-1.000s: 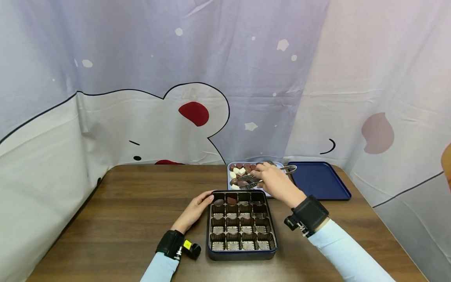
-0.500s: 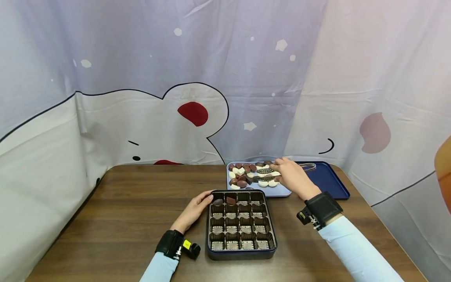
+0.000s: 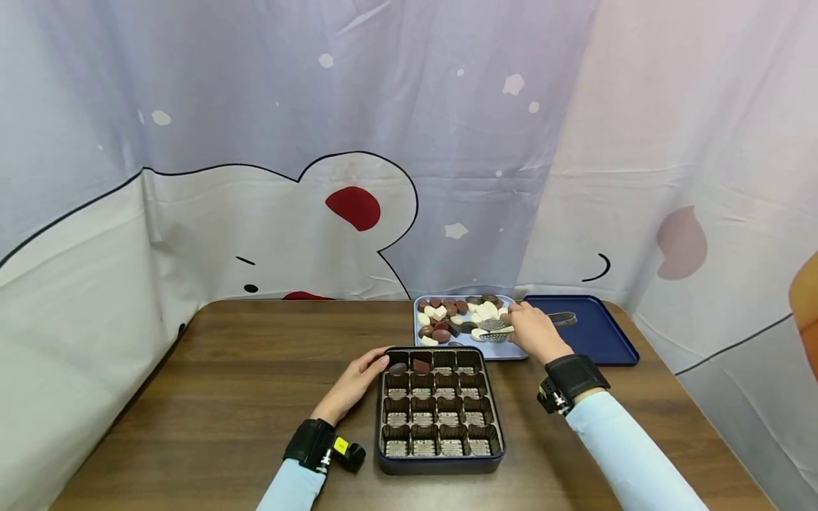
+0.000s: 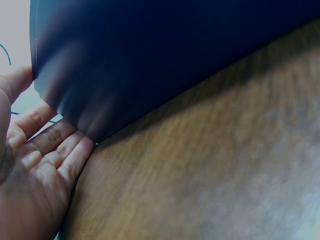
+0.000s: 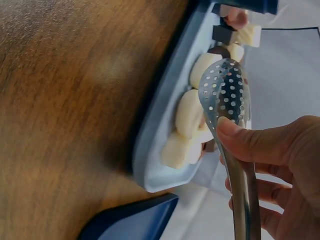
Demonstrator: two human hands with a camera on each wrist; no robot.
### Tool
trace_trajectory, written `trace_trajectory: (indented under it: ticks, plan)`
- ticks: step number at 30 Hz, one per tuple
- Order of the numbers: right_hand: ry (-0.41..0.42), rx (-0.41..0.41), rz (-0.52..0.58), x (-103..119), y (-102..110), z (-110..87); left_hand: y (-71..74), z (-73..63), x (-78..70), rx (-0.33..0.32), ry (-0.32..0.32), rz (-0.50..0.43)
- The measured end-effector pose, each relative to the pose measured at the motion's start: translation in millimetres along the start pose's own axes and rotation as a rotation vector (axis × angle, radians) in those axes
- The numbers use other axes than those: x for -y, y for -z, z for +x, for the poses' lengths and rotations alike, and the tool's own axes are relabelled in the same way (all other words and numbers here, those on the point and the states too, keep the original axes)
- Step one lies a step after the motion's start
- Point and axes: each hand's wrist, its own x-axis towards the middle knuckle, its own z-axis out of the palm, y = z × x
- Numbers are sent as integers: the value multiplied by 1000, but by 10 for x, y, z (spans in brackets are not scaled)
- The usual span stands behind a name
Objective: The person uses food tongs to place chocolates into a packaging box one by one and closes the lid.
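My left hand (image 3: 353, 387) grips the far left corner of a dark blue box (image 3: 441, 465), thumb at the rim. The left wrist view shows its fingers along the box's wall (image 4: 165, 55). A brown divided insert (image 3: 422, 408) fills the box, with a dark oval chocolate (image 3: 397, 369) and a reddish-brown chocolate (image 3: 421, 366) in its far left compartments. My right hand (image 3: 535, 333) holds perforated metal tongs (image 5: 240, 180), thumb on one arm, over a light blue tray (image 5: 152, 150). White chocolates (image 5: 189, 114) lie beneath the perforated ends; nothing visible is pinched between them.
Brown chocolates (image 3: 442, 336) crowd the left part of the light blue tray, behind the box. A dark blue tray or lid (image 3: 594, 330) lies right of it. A printed curtain (image 3: 268, 227) hangs behind the wooden table (image 3: 243, 419).
My right hand with the tongs has moved right along the light blue tray, from the brown chocolates to the white ones. My left hand stays on the box.
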Motion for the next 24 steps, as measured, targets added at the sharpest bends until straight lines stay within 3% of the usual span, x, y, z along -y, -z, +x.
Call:
trace_trajectory:
  ticks: [6,16,24]
  plan:
    - [-25,7,-25,5,-69,26,9,96,152,14,6,4]
    - [56,-111,-88,97,-165,58,12,90,164,16,7,-9]
    - [33,-121,-59,65,-27,48,24,95,160,27,10,-7]
